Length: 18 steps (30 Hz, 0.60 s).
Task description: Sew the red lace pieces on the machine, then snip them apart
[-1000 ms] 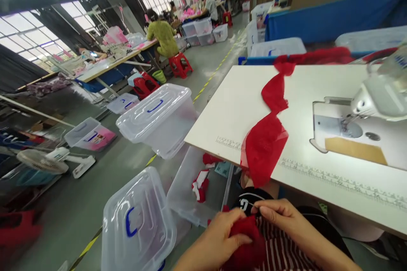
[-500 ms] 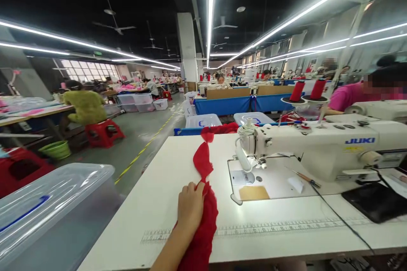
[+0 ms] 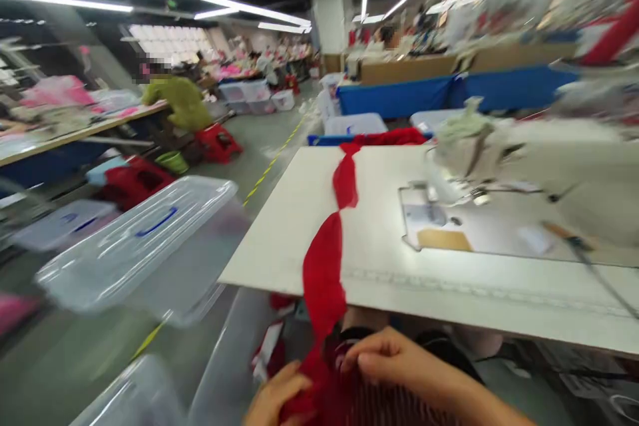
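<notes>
From where I sit, the red fabric (image 3: 324, 273) runs as a chain of pieces joined at narrow necks, from the far edge of the tabletop (image 3: 279, 213), over its near edge and down toward the striped clothing (image 3: 399, 406) on the lap. The left hand (image 3: 279, 396) has its grip curled round the low end; I'd judge that steadies the hanging length. The right hand (image 3: 387, 363) is bent close beside the cloth, finger and thumb drawn together; blur keeps me from telling whether that grip has caught an edge or nothing. Keeping both hands off the surface seems to me a way to work one section while the tabletop bears the rest.

The white surface is smooth, with a faint printed ruler (image 3: 429, 283) along the near side. The sewing machine (image 3: 539, 160) stands to the right of the chain, a tan patch (image 3: 444, 239) near its plate. An uncovered bin (image 3: 224, 353) sits below the left corner, I suspect for easy reach; a lidded bin (image 3: 144, 239) stands farther left. Beyond, past the yellow floor line (image 3: 272, 166), I see a person in yellow-green (image 3: 180, 103) at another table.
</notes>
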Motion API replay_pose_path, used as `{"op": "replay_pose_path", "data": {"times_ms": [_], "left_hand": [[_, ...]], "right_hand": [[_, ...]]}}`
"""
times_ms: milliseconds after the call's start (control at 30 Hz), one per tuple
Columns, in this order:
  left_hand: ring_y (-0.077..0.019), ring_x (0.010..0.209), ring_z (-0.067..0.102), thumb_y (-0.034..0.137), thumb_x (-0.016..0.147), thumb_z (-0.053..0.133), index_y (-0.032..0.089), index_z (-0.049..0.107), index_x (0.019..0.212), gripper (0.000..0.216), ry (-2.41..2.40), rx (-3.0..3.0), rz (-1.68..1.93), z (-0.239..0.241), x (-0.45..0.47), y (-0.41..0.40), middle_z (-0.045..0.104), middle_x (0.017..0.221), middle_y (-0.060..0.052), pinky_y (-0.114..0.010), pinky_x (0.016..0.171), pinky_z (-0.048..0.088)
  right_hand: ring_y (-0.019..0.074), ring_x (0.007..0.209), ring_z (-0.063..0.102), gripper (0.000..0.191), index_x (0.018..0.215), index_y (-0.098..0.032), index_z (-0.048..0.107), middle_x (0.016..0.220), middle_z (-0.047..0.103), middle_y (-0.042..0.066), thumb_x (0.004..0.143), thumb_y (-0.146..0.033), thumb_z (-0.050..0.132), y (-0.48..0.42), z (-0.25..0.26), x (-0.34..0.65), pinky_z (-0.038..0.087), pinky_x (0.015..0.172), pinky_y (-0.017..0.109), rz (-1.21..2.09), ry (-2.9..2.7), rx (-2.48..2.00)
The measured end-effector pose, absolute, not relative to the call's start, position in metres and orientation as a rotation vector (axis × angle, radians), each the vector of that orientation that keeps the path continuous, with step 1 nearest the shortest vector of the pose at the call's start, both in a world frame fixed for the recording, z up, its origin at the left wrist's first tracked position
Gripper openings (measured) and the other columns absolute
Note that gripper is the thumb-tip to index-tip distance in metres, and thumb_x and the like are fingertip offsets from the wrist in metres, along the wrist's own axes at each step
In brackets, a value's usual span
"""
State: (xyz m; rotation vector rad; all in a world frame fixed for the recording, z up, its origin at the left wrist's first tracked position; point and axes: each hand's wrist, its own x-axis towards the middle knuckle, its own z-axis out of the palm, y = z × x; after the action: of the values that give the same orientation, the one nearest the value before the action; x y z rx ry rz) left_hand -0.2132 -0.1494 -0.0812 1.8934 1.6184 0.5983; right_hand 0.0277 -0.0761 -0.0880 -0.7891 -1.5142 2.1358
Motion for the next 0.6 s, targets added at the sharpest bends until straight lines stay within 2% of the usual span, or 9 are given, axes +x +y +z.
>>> {"op": "replay_pose_path", "data": {"times_ms": [33, 133, 233, 300, 367, 600], "left_hand": [[-0.0218, 0.086, 0.070, 0.024, 0.082, 0.052, 0.026, 0.074, 0.082, 0.021, 1.579, 1.858, 0.575, -0.079, -0.211, -0.165, 0.074, 0.087, -0.003, -0.031, 0.079, 0.058], [-0.0165, 0.077, 0.067, 0.005, 0.074, 0.043, 0.020, 0.070, 0.088, 0.033, 1.579, 1.874, 0.656, -0.075, -0.202, -0.193, 0.070, 0.085, -0.004, -0.024, 0.073, 0.054], [-0.0154, 0.071, 0.064, 0.000, 0.074, 0.041, 0.018, 0.067, 0.094, 0.038, 1.676, 2.025, 0.724, -0.075, -0.195, -0.201, 0.067, 0.084, -0.004, -0.022, 0.063, 0.049], [-0.0145, 0.066, 0.062, 0.000, 0.082, 0.039, 0.018, 0.066, 0.095, 0.035, 1.703, 2.116, 0.732, -0.075, -0.191, -0.204, 0.066, 0.082, -0.002, -0.021, 0.058, 0.045], [-0.0144, 0.066, 0.062, 0.004, 0.091, 0.037, 0.018, 0.065, 0.096, 0.032, 1.707, 2.171, 0.734, -0.074, -0.188, -0.205, 0.067, 0.082, -0.002, -0.022, 0.056, 0.044], [-0.0145, 0.068, 0.064, 0.023, 0.107, 0.027, 0.016, 0.066, 0.095, 0.041, 1.705, 2.244, 0.683, -0.070, -0.181, -0.207, 0.069, 0.083, -0.004, -0.024, 0.058, 0.047]], "right_hand": [[0.0093, 0.055, 0.034, 0.052, 0.092, -0.023, 0.081, 0.058, 0.045, -0.004, 0.077, -0.071, 0.067, -0.082, -0.089, 0.023, 0.027, 0.051, 0.024, 2.193, -1.467, -0.818], [0.0111, 0.057, 0.033, 0.052, 0.081, -0.021, 0.079, 0.057, 0.044, -0.004, 0.078, -0.071, 0.066, -0.087, -0.091, 0.017, 0.032, 0.055, 0.025, 2.242, -1.489, -0.951], [0.0182, 0.071, 0.055, 0.052, 0.086, -0.025, 0.082, 0.071, 0.067, 0.002, 0.075, -0.073, 0.066, -0.084, -0.093, 0.018, 0.047, 0.072, 0.031, 2.287, -1.534, -1.013], [0.0268, 0.091, 0.064, 0.058, 0.094, -0.025, 0.082, 0.088, 0.076, 0.007, 0.072, -0.076, 0.065, -0.084, -0.094, 0.020, 0.050, 0.088, 0.038, 2.261, -1.588, -1.053], [0.0328, 0.103, 0.065, 0.065, 0.098, -0.024, 0.082, 0.097, 0.078, 0.009, 0.070, -0.080, 0.064, -0.084, -0.095, 0.019, 0.049, 0.096, 0.044, 2.226, -1.654, -1.089], [0.0359, 0.115, 0.064, 0.067, 0.107, -0.023, 0.080, 0.107, 0.078, 0.011, 0.073, -0.079, 0.063, -0.085, -0.097, 0.006, 0.045, 0.105, 0.052, 2.220, -1.736, -0.987]]}}
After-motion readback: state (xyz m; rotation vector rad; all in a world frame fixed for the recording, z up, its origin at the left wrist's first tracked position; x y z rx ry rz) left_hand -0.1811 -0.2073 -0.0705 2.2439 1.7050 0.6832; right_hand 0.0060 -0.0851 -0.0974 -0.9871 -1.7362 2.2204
